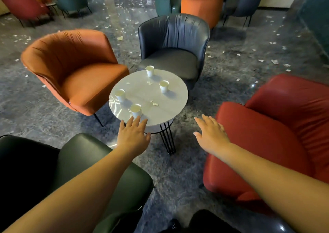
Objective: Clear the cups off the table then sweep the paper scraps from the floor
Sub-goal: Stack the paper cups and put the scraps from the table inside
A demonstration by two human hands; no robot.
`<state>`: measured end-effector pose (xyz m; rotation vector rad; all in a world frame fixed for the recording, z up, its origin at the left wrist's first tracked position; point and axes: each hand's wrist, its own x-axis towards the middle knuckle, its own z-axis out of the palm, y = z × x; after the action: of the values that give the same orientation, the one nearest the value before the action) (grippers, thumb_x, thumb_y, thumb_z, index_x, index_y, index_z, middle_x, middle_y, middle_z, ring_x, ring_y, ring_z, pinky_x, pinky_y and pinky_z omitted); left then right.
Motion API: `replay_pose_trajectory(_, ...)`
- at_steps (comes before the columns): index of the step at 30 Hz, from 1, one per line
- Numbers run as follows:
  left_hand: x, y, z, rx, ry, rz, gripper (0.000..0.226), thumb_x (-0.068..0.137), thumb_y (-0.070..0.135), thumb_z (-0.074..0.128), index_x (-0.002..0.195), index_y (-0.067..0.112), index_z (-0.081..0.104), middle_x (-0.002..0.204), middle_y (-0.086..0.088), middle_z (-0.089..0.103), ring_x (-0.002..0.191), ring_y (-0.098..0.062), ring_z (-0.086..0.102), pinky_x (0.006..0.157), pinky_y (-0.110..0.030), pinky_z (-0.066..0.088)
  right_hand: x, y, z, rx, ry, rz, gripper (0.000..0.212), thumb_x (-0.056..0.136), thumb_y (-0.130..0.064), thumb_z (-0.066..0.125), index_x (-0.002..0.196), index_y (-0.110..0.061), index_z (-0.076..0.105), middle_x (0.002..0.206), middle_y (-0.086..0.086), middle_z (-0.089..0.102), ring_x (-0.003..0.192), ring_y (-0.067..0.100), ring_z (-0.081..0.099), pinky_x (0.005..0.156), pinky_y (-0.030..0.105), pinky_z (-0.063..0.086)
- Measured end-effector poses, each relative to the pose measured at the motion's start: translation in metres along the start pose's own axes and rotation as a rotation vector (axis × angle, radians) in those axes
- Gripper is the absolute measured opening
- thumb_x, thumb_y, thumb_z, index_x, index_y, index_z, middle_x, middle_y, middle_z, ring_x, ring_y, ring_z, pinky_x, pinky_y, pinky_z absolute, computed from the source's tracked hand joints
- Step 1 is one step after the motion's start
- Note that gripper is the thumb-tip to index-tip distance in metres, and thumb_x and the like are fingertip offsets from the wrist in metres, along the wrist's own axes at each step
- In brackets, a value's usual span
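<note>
Two bare hands seen stretched forward, both held flat with fingers straight, nothing grasped. Left hand (132, 134) placed at near edge of round white marble-top table (167, 111), just short of nearest white paper cup (136, 110). Right hand (211, 133) hung beside red leather armchair (277, 136). Four cups counted upright on tabletop. White paper scraps (121, 37) scattered over grey floor (231, 58).

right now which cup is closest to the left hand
The cup at the near edge of the table, just beyond the left hand fingers. The other three stand farther across the top.
</note>
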<state>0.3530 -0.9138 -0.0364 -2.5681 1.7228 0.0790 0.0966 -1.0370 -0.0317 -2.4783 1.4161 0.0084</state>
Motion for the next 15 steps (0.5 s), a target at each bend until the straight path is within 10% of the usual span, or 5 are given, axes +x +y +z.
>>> replay_pose_trajectory(15,0.187,-0.045,0.009,-0.062,-0.016,-0.198,0.063,0.097,0.055,0.029,0.154,0.030,0.018,0.163,-0.001,0.015,0.150,-0.026,0.011,0.121,-0.051,0.008,0.234,-0.008,-0.009,-0.029,-0.077,-0.139,0.058,0.098,-0.040,0.041,0.151,-0.027,0.019,0.159,0.002,0.013,0.147,0.025,0.007,0.117,0.049,0.015)
